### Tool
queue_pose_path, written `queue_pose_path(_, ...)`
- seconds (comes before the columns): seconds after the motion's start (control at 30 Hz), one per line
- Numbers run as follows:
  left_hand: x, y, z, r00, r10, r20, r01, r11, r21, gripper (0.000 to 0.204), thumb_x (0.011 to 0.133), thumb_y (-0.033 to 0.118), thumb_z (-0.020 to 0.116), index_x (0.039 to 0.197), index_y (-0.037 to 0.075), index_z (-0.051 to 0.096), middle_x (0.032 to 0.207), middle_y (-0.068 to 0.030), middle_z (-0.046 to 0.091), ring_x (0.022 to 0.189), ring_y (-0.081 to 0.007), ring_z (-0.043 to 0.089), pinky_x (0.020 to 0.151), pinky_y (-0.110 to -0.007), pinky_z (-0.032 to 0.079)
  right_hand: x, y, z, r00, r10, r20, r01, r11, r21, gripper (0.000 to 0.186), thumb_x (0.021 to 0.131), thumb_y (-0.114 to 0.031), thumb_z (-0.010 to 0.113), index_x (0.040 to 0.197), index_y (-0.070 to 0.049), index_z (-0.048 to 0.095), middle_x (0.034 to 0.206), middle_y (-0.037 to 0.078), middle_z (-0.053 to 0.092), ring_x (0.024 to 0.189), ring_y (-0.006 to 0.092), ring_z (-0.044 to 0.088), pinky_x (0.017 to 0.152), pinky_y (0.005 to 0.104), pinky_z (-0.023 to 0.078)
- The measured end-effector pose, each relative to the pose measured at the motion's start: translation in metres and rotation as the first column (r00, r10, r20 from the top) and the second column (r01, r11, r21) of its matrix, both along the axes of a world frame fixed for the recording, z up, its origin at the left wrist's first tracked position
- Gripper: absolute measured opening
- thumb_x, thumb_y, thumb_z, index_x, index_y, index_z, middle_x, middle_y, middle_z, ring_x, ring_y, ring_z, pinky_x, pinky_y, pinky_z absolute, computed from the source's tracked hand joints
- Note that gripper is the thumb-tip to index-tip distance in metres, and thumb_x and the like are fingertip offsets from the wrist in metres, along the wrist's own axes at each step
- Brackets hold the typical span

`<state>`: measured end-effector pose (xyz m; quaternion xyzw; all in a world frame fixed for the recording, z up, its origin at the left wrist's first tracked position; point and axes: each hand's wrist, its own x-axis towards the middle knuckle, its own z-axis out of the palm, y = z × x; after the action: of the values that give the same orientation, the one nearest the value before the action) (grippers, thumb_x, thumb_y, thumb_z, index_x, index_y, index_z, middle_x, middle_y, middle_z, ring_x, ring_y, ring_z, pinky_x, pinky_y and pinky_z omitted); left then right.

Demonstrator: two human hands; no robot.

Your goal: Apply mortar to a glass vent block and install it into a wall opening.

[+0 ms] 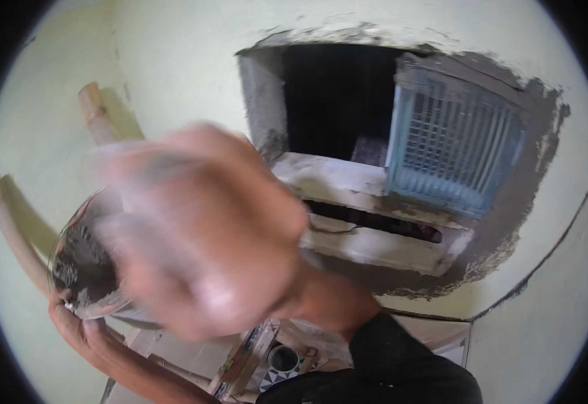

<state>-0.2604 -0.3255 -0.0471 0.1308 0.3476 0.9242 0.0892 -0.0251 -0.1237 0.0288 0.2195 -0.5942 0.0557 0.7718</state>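
Mortar bowl (109, 308) in left hand (75, 330), behind right hand (220, 229)

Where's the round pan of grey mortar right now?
In the head view, the round pan of grey mortar is at the left, its lower rim held by the left hand, partly hidden behind the blurred right hand.

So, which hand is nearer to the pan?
Left. The left hand grips the pan at its lower rim. The right hand, blurred, hides the pan's right part; contact is unclear.
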Motion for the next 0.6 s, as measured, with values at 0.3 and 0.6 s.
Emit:
queue_pose_path(0.3,-0.011,0.011,0.005,0.984,-0.159,-0.076,0.161,0.987,0.022,0.044,0.065,0.009,0.053,0.105,-0.002,0.064,0.103,-0.0123,0.068,0.088,-0.0285,0.065,0.085,-0.041,0.055,0.001,0.020,-0.248,0.785,0.148,0.602,0.215,0.846,-0.488,0.020,0.080,-0.009,0.069,0.098,-0.002,0.064,0.089,0.012,0.061,0.081,0.0316,0.061,0.073,0.0389,0.050)
queue_pose_path(0.6,-0.035,-0.006,0.025,0.999,-0.008,-0.038,0.007,1.000,-0.023,0.039,0.071,0.013,0.057,0.107,-0.001,0.063,0.102,-0.0140,0.068,0.092,-0.0289,0.065,0.087,-0.039,0.053,-0.051,0.007,-0.369,0.175,0.025,0.984,0.339,0.937,-0.084,0.046,0.094,-0.047,0.050,0.110,-0.006,0.066,0.116,0.014,0.060,0.112,0.0310,0.057,0.097,0.0462,0.042)
